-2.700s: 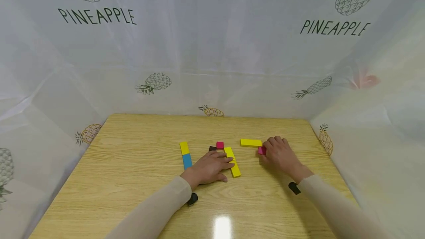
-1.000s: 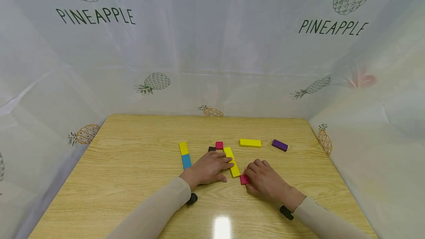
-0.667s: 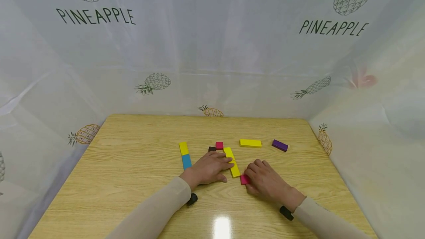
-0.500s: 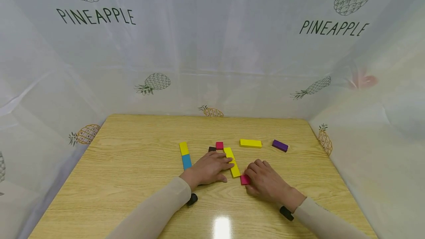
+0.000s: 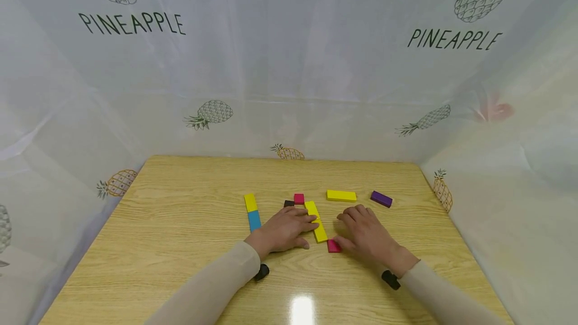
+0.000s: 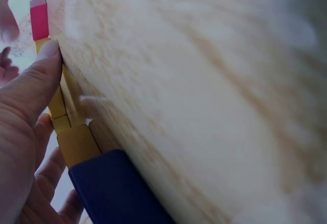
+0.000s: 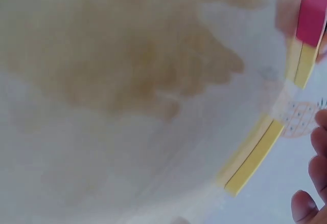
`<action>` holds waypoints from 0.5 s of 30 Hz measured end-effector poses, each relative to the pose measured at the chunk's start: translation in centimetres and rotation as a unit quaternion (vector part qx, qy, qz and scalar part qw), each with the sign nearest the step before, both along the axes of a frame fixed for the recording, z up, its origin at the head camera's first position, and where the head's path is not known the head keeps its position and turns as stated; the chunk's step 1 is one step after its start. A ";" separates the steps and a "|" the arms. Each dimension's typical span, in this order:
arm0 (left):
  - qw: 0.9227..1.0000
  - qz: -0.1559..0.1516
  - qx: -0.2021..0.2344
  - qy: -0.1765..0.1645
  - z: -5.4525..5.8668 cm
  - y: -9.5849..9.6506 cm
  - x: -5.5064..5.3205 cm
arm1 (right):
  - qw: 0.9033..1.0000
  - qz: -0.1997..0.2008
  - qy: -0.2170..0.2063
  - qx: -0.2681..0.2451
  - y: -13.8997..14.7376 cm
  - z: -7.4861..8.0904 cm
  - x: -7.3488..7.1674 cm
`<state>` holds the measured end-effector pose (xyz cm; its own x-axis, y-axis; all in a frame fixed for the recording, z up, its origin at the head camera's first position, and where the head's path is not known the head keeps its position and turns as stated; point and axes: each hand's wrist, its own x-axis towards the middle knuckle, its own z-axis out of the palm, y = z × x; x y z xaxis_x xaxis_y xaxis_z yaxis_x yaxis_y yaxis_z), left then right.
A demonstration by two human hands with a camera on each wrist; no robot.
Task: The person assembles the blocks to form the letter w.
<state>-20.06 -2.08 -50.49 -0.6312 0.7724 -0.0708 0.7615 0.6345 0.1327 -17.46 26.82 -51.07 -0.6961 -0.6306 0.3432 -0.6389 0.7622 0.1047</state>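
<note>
My left hand [image 5: 286, 229] rests with spread, fairly straight fingers over the middle of the layout, fingertips touching a slanted row of two yellow blocks [image 5: 320, 232]. A pink block [image 5: 334, 246] lies flat at the near end of that row. Beside it, my right hand [image 5: 368, 237] has loosened fingers, its thumb close to the pink block's right side; contact I cannot tell. Partly covered by the left hand are a black block [image 5: 289, 203] and a blue block [image 5: 255, 219]. In the left wrist view, a dark blue block [image 6: 117, 188] sits below the thumb.
Another yellow block [image 5: 250, 202] adjoins the blue one's far end. A second pink block [image 5: 299, 198] lies behind the black one. Farther right are a yellow block [image 5: 341, 195] and a purple block [image 5: 381, 199]. Pineapple-printed sheeting [image 5: 289, 74] surrounds the wooden table [image 5: 189, 184].
The right hand carried the pink block left and nearer to the yellow row's end, then released it and drew its fingers slightly away. The purple block came into sight. The left hand stayed put.
</note>
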 end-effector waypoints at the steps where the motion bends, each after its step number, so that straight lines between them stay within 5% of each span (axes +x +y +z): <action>1: 1.000 0.000 0.000 0.001 0.0 0.0 0.0 | 1.000 -0.004 0.008 0.001 0.2 0.0 -0.4; 15: 1.000 0.005 -0.007 -0.006 0.1 0.0 0.0 | 0.996 -0.090 -0.002 0.004 1.9 0.4 -6.1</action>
